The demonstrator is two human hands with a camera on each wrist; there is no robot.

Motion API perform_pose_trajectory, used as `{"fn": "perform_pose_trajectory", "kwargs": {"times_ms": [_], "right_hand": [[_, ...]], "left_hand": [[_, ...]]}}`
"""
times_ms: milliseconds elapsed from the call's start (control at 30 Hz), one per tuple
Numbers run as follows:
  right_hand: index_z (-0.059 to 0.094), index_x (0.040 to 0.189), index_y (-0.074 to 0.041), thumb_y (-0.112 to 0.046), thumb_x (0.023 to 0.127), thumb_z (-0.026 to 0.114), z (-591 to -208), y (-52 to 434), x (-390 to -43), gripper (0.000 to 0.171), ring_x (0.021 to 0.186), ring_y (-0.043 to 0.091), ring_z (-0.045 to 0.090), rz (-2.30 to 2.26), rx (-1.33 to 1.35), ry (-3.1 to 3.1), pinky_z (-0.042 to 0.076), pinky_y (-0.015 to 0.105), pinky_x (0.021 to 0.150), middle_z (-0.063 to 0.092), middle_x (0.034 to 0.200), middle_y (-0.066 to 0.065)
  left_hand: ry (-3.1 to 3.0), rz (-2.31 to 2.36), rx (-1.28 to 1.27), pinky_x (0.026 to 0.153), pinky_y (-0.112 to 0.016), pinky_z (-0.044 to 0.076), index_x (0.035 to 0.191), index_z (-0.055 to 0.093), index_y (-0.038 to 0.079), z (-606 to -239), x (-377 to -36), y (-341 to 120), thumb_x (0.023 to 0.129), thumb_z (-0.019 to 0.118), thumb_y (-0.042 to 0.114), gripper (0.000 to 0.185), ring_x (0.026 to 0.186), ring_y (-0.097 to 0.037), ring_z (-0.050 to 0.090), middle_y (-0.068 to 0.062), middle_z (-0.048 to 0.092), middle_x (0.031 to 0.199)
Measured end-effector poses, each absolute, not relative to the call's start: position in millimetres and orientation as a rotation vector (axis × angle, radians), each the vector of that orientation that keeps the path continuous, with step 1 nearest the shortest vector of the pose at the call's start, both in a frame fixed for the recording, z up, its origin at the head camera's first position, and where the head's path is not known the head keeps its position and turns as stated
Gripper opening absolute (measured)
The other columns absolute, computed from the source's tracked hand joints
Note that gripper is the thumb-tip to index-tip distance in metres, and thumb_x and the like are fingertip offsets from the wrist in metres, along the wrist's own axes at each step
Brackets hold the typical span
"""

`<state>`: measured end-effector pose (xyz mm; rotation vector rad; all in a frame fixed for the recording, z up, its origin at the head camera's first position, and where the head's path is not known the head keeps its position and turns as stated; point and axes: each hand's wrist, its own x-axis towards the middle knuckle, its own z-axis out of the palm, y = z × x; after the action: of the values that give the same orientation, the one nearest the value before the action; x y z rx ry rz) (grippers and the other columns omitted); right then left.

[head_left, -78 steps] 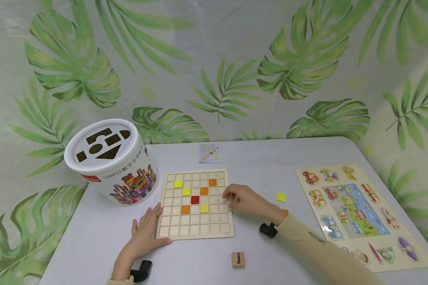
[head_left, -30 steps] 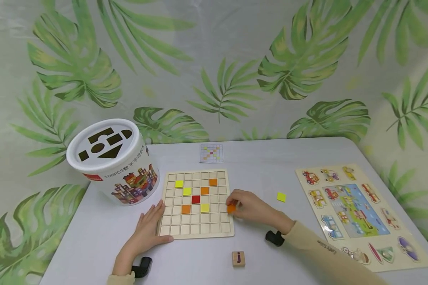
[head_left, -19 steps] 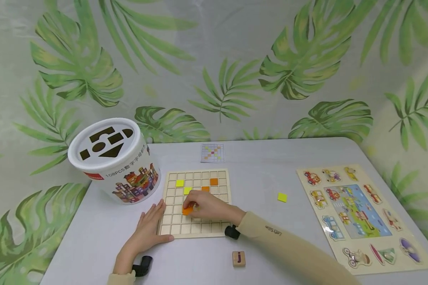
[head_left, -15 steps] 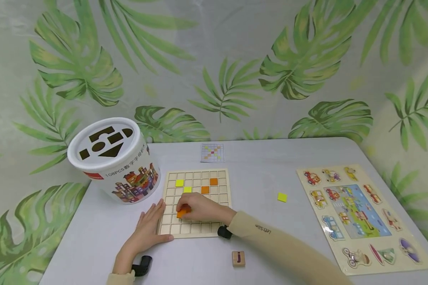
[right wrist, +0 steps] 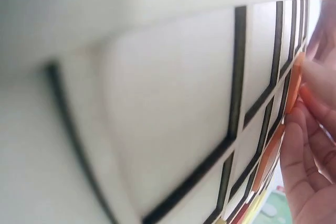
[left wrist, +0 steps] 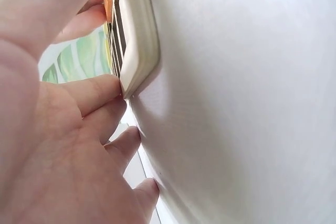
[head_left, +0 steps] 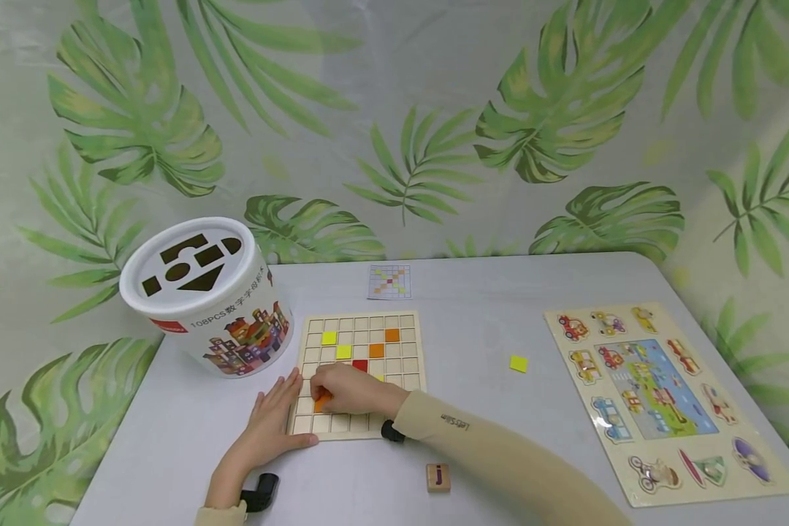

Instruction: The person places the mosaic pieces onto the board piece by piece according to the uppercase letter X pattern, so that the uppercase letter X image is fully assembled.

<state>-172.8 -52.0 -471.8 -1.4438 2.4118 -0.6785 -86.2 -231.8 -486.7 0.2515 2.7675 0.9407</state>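
Note:
My right hand pinches an orange square tile at a cell in the lower left of the wooden grid board. In the right wrist view that orange tile lies at the fingertips, low against the board; a second orange tile sits in a cell beside it. My left hand rests along the board's left edge, fingers straight, thumb near the front corner. On the board also lie yellow tiles, orange tiles and a red tile. My right hand partly covers another yellow tile.
A pattern card lies behind the board. One loose yellow tile is on the table to the right. Farther right lies a vehicle puzzle board. A lidded white bucket stands at the left, a letter block in front.
My right hand has taken an orange tile from the table right of the board and carried it left across the grid to the lower left. The left hand has hardly moved.

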Motion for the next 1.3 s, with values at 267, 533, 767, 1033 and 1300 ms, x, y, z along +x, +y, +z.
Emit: {"fn": "perform_pose_trajectory", "kwargs": {"times_ms": [267, 533, 767, 1033, 1300], "right_hand": [[0.067, 0.09, -0.009, -0.007, 0.086, 0.07, -462.7, -36.4, -174.9, 0.005, 0.073, 0.004, 0.047, -0.801, -1.331, 2.392, 0.04, 0.011, 0.065, 0.057, 0.082, -0.006], [0.068, 0.096, -0.002, 0.0, 0.085, 0.067, -452.9, 71.5, -197.8, 0.011, 0.081, 0.013, 0.057, -1.081, -1.108, 2.476, 0.051, 0.023, 0.071, 0.065, 0.093, 0.005], [0.067, 0.095, 0.001, 0.004, 0.083, 0.067, -459.5, 191.6, -208.0, 0.013, 0.081, 0.019, 0.059, -1.045, -0.894, 2.718, 0.052, 0.029, 0.067, 0.064, 0.089, 0.006], [0.066, 0.093, -0.001, 0.002, 0.077, 0.072, -469.4, 251.1, -203.2, 0.017, 0.082, 0.022, 0.058, -0.897, -0.747, 2.8, 0.051, 0.034, 0.069, 0.061, 0.088, 0.004], [0.065, 0.093, -0.001, 0.003, 0.077, 0.074, -478.9, 245.6, -201.1, 0.018, 0.076, 0.016, 0.054, -0.878, -0.784, 2.785, 0.049, 0.029, 0.067, 0.056, 0.083, 0.001]], "left_hand": [[2.787, 0.948, 0.249, 0.108, -0.065, -0.002, 0.147, 0.026, -0.006, -488.8, -86.5, -232.5, 0.071, 0.081, 0.044, 0.107, 0.141, -0.044, 0.009, -0.019, 0.017, 0.156], [2.771, 0.93, 0.221, 0.109, -0.062, -0.005, 0.149, 0.023, -0.004, -491.6, -89.0, -230.5, 0.069, 0.081, 0.046, 0.111, 0.142, -0.042, 0.007, -0.018, 0.014, 0.157], [2.774, 0.929, 0.208, 0.108, -0.063, -0.004, 0.148, 0.023, -0.005, -491.5, -88.1, -231.7, 0.068, 0.082, 0.046, 0.112, 0.141, -0.043, 0.007, -0.019, 0.013, 0.157], [2.762, 0.928, 0.191, 0.108, -0.062, -0.006, 0.149, 0.022, -0.004, -493.7, -88.0, -233.1, 0.068, 0.082, 0.047, 0.113, 0.142, -0.041, 0.006, -0.018, 0.012, 0.157], [2.787, 0.949, 0.217, 0.108, -0.064, -0.004, 0.148, 0.025, -0.006, -495.7, -88.1, -232.2, 0.068, 0.082, 0.047, 0.111, 0.141, -0.043, 0.008, -0.02, 0.015, 0.156]]}}
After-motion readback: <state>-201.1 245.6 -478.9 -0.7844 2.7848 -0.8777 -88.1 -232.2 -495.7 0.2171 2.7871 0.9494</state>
